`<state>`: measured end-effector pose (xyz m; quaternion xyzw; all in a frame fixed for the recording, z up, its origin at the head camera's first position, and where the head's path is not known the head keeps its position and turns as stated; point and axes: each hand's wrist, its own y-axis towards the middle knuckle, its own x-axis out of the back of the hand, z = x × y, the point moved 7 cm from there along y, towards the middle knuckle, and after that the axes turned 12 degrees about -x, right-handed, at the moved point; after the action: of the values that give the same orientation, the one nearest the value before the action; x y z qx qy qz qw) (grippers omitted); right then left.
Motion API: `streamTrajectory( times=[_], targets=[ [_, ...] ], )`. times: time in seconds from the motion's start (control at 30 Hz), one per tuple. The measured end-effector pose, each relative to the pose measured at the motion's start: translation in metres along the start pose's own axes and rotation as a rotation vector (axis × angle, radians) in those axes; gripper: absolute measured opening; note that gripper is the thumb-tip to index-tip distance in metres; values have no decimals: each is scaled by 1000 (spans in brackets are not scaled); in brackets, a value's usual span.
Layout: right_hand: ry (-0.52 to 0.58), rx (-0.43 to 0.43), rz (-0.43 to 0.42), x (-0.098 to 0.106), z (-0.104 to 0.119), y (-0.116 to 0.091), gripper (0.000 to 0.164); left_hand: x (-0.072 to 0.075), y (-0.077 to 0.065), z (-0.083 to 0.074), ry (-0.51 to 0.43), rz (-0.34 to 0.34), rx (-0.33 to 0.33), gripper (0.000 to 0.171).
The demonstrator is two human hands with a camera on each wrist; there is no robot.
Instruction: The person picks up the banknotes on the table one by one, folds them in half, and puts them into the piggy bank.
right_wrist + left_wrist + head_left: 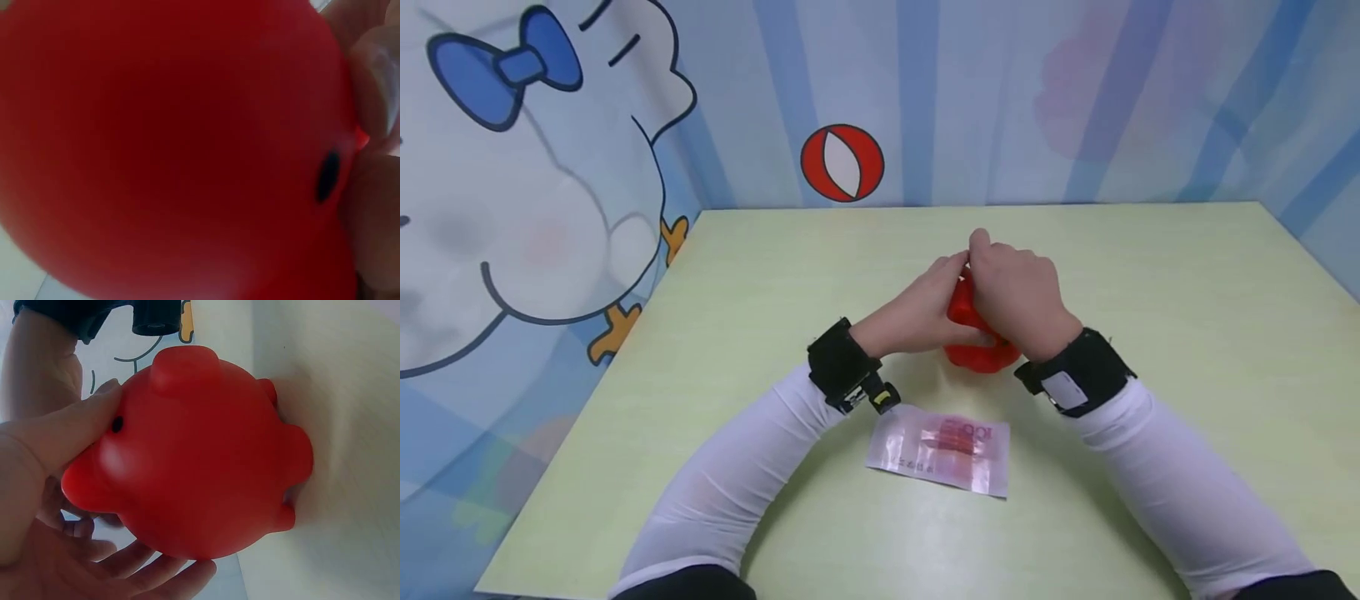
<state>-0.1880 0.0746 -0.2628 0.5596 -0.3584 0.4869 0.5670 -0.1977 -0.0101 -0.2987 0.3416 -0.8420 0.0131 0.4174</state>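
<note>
A glossy red piggy bank stands on the table under my two hands. In the left wrist view its round body shows a black eye and several rounded nubs; no slot is seen. My left hand grips one side, thumb over the face and fingers spread round the far side. Against the top from the other side, my right hand has its fingers curled on the piggy bank. The right wrist view is mostly filled by red surface, with fingertips pressed near an eye.
A flat pinkish note or packet with red print lies in front of the hands, nearer me. The pale green table meets a blue-striped backdrop behind and a cartoon figure at the left.
</note>
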Motion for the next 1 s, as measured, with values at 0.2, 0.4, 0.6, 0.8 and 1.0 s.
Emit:
streamTrajectory(
  times=[0.2,0.4,0.6,0.8,1.0],
  targets=[
    [222,-51,278,11,-10,-6,32,-4,2,1,-11,21,6,107],
    [326,0,331,39,-24,-10,28,-1,3,2,5,34,69,111],
    [324,15,316,24,-28,0,20,0,-2,4,7,37,108,110],
    [249,83,248,16,-24,3,12,-1,-4,5,-5,28,94,109],
    [176,235,309,29,-11,-14,14,-2,-4,5,2,31,97,109]
  ],
)
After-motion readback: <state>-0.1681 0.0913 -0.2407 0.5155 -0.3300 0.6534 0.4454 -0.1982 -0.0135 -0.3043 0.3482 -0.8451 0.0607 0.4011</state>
